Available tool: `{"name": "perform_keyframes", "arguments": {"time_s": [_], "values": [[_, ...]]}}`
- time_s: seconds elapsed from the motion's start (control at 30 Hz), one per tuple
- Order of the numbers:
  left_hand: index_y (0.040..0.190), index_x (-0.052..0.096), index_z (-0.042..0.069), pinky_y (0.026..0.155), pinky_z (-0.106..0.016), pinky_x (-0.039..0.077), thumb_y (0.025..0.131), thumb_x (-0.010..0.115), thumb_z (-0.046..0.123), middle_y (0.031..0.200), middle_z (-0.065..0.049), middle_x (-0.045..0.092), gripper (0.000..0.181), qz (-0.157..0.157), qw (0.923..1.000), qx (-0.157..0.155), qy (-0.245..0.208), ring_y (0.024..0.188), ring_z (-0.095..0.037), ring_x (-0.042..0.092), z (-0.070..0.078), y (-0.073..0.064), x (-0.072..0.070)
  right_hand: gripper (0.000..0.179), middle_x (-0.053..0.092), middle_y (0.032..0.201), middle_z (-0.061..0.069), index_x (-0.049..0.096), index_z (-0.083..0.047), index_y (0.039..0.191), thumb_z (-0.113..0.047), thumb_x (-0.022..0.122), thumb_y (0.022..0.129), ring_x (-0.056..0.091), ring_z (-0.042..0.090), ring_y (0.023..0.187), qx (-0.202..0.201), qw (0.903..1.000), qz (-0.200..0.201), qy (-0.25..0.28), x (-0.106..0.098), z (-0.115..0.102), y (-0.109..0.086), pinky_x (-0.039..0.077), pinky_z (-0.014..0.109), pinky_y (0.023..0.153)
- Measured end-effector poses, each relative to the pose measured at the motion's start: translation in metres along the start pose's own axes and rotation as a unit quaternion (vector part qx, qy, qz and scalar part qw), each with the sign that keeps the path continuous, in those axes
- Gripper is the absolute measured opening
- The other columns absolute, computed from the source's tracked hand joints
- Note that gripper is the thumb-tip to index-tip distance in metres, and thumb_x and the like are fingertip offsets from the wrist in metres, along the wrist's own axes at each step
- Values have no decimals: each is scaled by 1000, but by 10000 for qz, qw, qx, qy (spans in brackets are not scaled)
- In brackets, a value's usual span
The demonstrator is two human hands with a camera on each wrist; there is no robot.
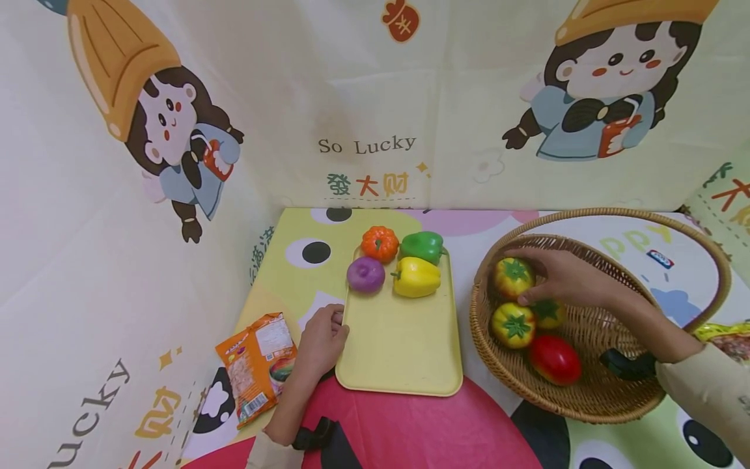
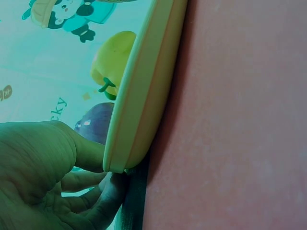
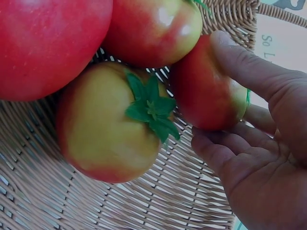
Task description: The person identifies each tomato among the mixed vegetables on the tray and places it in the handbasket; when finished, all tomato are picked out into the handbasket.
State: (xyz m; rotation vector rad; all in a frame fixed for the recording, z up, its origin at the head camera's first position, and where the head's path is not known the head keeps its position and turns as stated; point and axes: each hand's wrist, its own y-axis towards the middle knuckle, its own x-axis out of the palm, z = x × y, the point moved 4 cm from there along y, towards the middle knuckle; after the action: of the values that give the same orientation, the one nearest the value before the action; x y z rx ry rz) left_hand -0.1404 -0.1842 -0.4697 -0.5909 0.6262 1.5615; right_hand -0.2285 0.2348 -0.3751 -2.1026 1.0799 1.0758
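Note:
My left hand point(image 1: 323, 340) pinches the left rim of a yellow tray point(image 1: 398, 352), thumb above and fingers below in the left wrist view. At the tray's far end are an orange pumpkin point(image 1: 380, 243), a green bell pepper point(image 1: 423, 247), a yellow bell pepper point(image 1: 417, 277) and a purple round vegetable point(image 1: 366, 275). Inside a wicker basket point(image 1: 600, 332), my right hand point(image 1: 565, 277) grips a red-yellow tomato point(image 3: 206, 91) between thumb and fingers. Two similar tomatoes, one nearer me point(image 1: 513, 325) and one partly under the hand point(image 1: 549, 313), lie beside a red oval fruit point(image 1: 555, 359).
An orange snack packet point(image 1: 258, 368) lies left of my left forearm. The basket's tall handle point(image 1: 723, 273) arches over its far right side. Another packet point(image 1: 726, 339) shows partly at the right edge. Printed cloth walls point(image 1: 375, 98) stand behind and at the sides.

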Motion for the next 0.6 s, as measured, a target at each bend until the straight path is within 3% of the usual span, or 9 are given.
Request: {"name": "perform_keyframes", "arguments": {"time_s": [0.6], "values": [[120, 63, 1, 74, -36, 51, 88, 67, 5, 92, -2, 58, 32, -39, 10000, -8, 11, 80, -13, 59, 0, 0, 0, 84, 60, 126, 14, 53, -12, 142, -37, 88, 71, 55, 29, 104, 49, 9997, -198, -97, 6, 2, 0, 50, 54, 87]]}}
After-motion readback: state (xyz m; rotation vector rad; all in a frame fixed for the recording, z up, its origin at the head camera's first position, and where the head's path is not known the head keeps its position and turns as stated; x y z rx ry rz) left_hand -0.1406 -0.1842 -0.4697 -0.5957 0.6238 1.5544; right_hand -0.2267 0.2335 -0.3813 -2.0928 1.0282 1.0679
